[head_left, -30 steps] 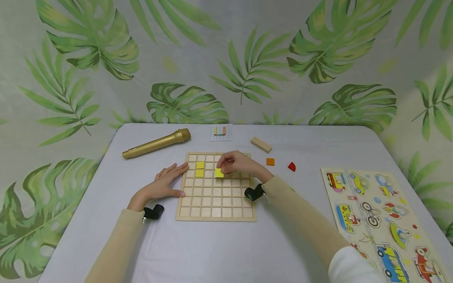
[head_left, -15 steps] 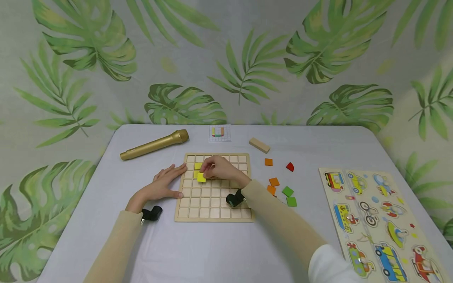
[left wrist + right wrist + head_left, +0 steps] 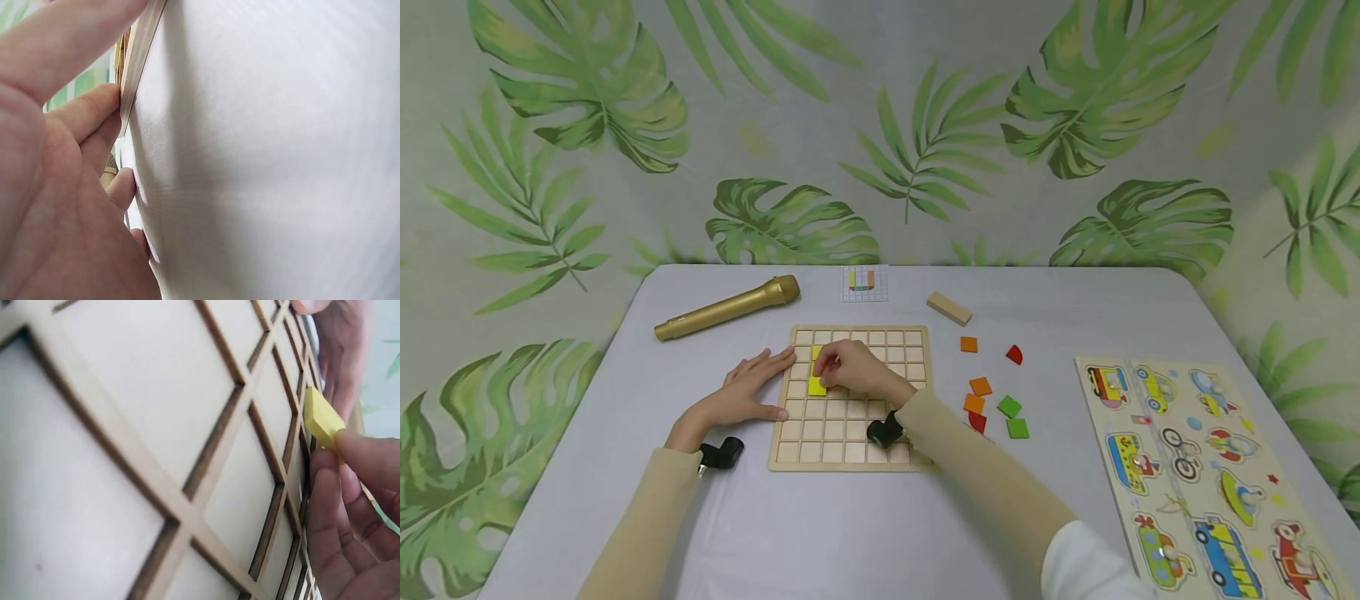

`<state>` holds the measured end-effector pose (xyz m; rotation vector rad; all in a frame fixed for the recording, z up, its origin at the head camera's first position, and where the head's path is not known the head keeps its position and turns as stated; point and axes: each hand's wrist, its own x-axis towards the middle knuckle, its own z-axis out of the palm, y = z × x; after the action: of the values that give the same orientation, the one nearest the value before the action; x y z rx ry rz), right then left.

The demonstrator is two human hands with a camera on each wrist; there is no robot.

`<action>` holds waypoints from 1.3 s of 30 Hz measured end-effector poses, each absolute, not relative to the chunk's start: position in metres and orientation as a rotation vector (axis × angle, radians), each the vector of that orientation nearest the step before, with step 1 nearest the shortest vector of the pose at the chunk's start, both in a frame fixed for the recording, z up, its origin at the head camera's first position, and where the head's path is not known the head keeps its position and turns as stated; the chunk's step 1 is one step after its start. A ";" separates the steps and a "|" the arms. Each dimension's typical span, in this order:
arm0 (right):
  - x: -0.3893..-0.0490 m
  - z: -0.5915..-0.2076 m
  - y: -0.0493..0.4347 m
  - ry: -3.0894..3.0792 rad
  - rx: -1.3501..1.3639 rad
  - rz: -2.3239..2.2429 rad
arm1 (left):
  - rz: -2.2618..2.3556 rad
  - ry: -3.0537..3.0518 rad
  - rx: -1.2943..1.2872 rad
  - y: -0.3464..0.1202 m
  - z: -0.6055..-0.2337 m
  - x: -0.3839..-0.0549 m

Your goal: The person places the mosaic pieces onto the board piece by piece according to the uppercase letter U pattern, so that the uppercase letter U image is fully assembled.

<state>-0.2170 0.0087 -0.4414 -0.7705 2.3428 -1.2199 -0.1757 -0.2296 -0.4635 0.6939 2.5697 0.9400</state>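
Note:
A square wooden grid board [image 3: 850, 467] lies on the table. My right hand [image 3: 856, 368] pinches a yellow square tile [image 3: 321, 419] between thumb and fingers, low over a cell near the board's left side. Behind it, in the same column, another yellow tile [image 3: 816, 352] shows, partly covered by the fingers. At the board's left edge my left hand [image 3: 743, 392] lies with fingers spread, thumb and fingertips against the frame. The left wrist view shows those fingers [image 3: 94, 112] beside the wooden rim and the white cloth.
Orange tiles [image 3: 981, 386], green tiles [image 3: 1018, 428] and red quarter-round pieces [image 3: 1015, 355] lie right of the board. Behind it are a gold microphone [image 3: 730, 307], a pattern card [image 3: 865, 283] and a wooden block [image 3: 950, 308]. A vehicle puzzle board [image 3: 1172, 500] lies far right.
My right hand has moved left across the board with the yellow tile and come down in line with the other yellow tiles. The left hand has stayed at the board's edge.

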 end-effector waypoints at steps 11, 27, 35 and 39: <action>-0.211 -0.441 0.001 2.528 -0.934 -0.984 | 0.955 2.572 0.686 -0.230 -0.464 -0.175; -0.228 -0.446 0.016 2.438 -0.608 -1.368 | 0.959 2.565 0.685 -0.229 -0.461 -0.174; -0.229 -0.448 0.017 2.443 -0.603 -1.341 | 0.949 2.571 0.691 -0.230 -0.463 -0.175; -0.229 -0.448 0.018 2.441 -0.599 -1.334 | 0.941 2.573 0.692 -0.230 -0.462 -0.174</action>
<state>-0.2291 0.0180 -0.4482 -0.5987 2.4409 -1.3337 -0.1740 -0.2297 -0.4624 0.6921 2.5726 0.9409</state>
